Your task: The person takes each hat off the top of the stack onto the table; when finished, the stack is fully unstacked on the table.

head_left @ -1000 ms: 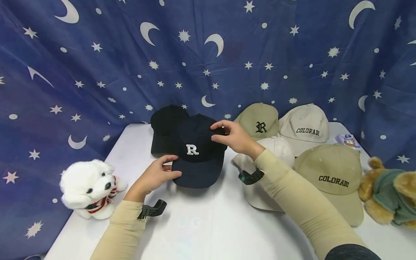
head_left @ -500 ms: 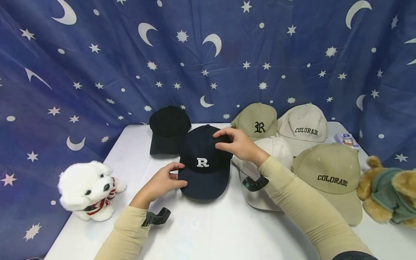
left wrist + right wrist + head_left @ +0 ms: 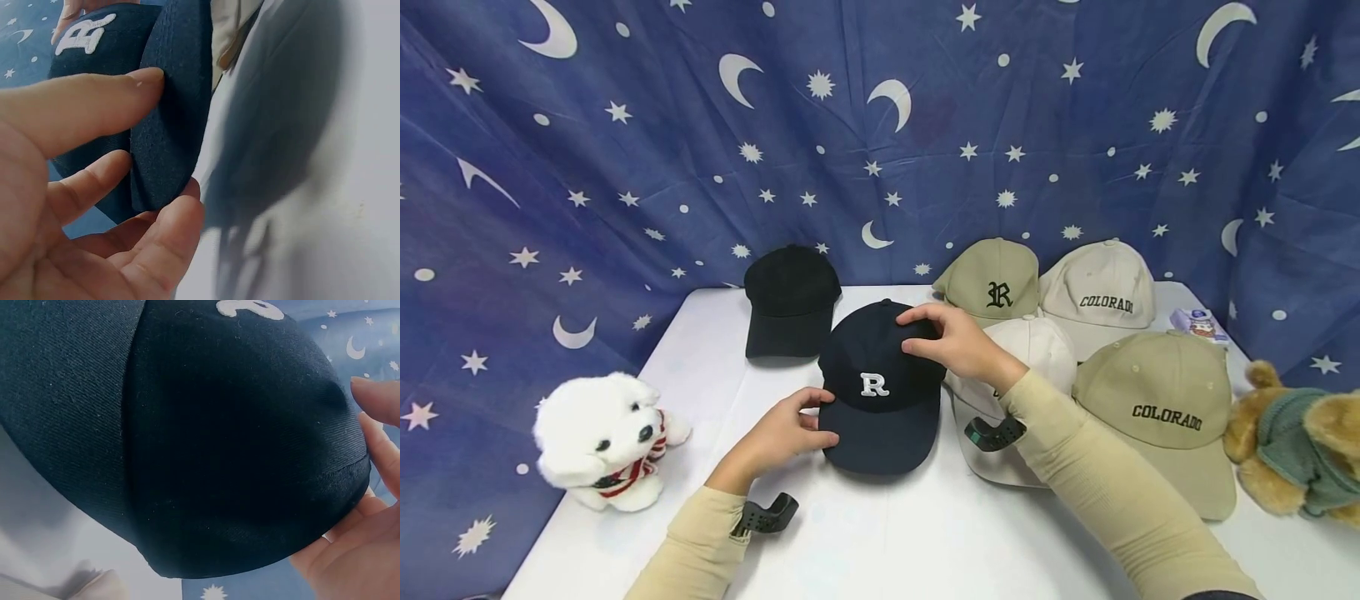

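A navy baseball cap [image 3: 880, 437] with a white letter R faces me in the middle of the head view, held between both hands. My left hand [image 3: 786, 433] pinches the left side of its brim; in the left wrist view the thumb [image 3: 119, 103] lies on top and fingers curl beneath. My right hand [image 3: 958, 342] grips the right rear of the crown. The right wrist view shows fingers under the crown's edge [image 3: 350, 469], with the thumb on the upper side. A shadow below the brim in the left wrist view suggests the cap is off the table.
A black cap [image 3: 792, 292] sits behind at left. To the right are a khaki R cap [image 3: 1000, 271], a cream COLORADO cap [image 3: 1101, 279], a khaki COLORADO cap [image 3: 1157, 400] and a partly hidden cream cap [image 3: 1037, 350]. Plush toys, a white dog [image 3: 598, 442] and brown bear [image 3: 1300, 450], flank them.
Both hands have carried the navy cap toward me and to the right, away from the black cap, which it no longer overlaps. The other caps and the toys stay put.
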A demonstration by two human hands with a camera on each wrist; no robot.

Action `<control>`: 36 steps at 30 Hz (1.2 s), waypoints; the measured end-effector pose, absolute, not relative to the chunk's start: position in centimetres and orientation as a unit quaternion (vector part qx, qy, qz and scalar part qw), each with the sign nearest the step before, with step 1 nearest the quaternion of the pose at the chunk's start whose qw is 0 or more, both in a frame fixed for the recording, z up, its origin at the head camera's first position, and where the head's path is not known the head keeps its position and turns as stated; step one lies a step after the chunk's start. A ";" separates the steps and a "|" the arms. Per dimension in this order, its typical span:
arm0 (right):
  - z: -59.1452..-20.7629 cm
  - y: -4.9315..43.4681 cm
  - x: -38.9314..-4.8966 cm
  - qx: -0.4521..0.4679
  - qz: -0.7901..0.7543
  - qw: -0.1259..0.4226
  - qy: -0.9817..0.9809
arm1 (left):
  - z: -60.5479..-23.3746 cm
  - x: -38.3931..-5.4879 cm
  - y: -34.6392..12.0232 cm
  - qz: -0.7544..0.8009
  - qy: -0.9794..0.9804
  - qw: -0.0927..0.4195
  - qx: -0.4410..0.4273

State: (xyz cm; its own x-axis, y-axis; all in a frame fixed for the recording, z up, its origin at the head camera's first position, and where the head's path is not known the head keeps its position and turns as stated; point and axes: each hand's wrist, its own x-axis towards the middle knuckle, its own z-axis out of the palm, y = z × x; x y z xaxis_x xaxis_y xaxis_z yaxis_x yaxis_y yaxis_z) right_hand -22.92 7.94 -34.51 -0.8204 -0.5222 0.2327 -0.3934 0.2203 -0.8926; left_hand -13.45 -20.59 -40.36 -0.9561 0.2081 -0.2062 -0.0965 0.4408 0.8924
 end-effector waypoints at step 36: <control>-36.3 9.4 -21.8 -0.298 -0.530 0.072 0.791 | -41.4 -12.4 -19.5 0.500 0.847 0.159 0.086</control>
State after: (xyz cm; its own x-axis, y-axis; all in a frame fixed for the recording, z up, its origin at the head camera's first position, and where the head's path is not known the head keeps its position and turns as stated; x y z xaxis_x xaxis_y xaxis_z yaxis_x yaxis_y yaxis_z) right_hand -21.77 9.39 -36.28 -0.8120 -0.5477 0.2016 -0.3949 0.2612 -0.8808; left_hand -12.38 -19.51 -41.35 -0.9342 0.3058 -0.1837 -0.0132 0.4849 0.8745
